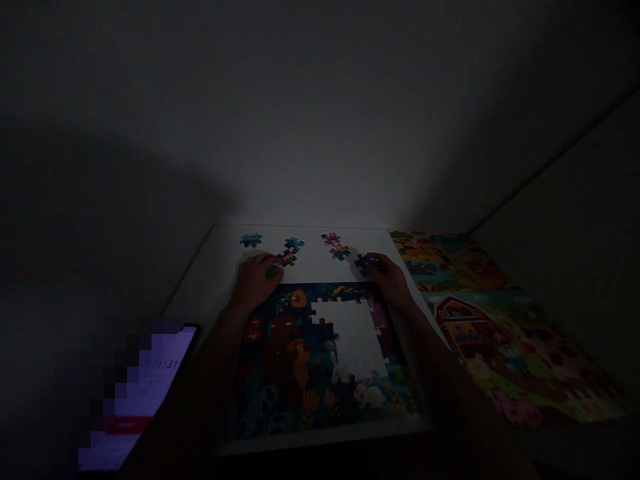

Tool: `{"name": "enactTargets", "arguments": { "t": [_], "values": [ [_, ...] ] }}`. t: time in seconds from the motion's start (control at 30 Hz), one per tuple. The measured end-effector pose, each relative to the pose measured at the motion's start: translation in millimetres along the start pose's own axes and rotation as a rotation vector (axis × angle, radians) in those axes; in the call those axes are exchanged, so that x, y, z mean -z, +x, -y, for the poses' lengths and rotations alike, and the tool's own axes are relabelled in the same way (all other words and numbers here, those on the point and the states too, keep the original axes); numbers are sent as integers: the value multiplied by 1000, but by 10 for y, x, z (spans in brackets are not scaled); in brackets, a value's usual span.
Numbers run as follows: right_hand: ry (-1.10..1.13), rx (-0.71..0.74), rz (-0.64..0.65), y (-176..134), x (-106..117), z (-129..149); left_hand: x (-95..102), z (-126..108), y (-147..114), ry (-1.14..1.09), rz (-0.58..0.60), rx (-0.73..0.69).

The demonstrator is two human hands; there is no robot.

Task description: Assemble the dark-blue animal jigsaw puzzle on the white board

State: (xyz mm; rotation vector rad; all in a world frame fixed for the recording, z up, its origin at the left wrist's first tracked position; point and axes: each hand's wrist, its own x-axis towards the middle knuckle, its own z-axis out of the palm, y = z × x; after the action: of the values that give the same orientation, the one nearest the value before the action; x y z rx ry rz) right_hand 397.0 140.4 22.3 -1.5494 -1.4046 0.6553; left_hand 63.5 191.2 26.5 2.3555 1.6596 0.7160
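Observation:
In the dim head view, a partly assembled jigsaw puzzle (285,353) with dark woodland animals lies in front of me, a white gap in its right half. Beyond its upper left edge, my left hand (255,279) curls its thumb and fingers around a dark teal puzzle piece (271,271), partly hidden. An orange-and-dark piece (287,258) lies at those fingertips, with a blue piece (295,244) just behind. My right hand (387,275) pinches a dark blue puzzle piece (363,263) beyond the upper right edge. Pink-and-red loose pieces (336,247) lie between the hands.
A teal loose piece (251,240) lies at the far left of the white table (310,270). To the right are a farm puzzle (510,360) and another animal puzzle (450,260). A lit phone (150,393) stands out at lower left. A pale wall (310,133) rises behind.

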Motion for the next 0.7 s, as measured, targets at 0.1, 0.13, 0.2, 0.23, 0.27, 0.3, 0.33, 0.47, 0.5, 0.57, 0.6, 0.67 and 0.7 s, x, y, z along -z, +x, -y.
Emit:
{"name": "enactTargets", "arguments": {
  "t": [0.1, 0.13, 0.2, 0.23, 0.27, 0.3, 0.33, 0.47, 0.5, 0.57, 0.6, 0.67, 0.7],
  "values": [
    [-126, -2, -89, 78, 46, -147, -6, -2, -2, 2, 3, 14],
    [-159, 15, -103, 101, 50, -183, -13, 5, -1, 3, -1, 17],
    [-219, 56, -120, 141, 41, -228, -29, 22, 2, 3, -9, 15],
    [-250, 67, -122, 156, 31, -239, -35, 31, 3, -1, -11, 10],
    [-279, 68, -121, 167, 19, -243, -39, 37, 5, -5, -12, 5],
    [-302, 63, -117, 174, 8, -242, -41, 41, 6, -7, -13, 0],
    [-318, 54, -113, 177, -2, -239, -41, 43, 6, -8, -14, -3],
    [-365, 22, -93, 181, -6, -220, -32, 31, 8, 0, -14, 6],
    [-383, 13, -91, 189, -2, -215, -29, 27, 9, 1, -14, 7],
    [-422, -1, -99, 224, -5, -191, -25, 19, 9, 0, -12, 6],
    [-442, 2, -110, 253, -20, -168, -23, 16, 9, 1, -12, 6],
    [-485, 44, -108, 325, -88, -91, -17, 9, 7, 2, -11, 7],
    [-513, 78, -82, 364, -145, -38, -13, 5, 5, 3, -7, 9]
  ]
}}
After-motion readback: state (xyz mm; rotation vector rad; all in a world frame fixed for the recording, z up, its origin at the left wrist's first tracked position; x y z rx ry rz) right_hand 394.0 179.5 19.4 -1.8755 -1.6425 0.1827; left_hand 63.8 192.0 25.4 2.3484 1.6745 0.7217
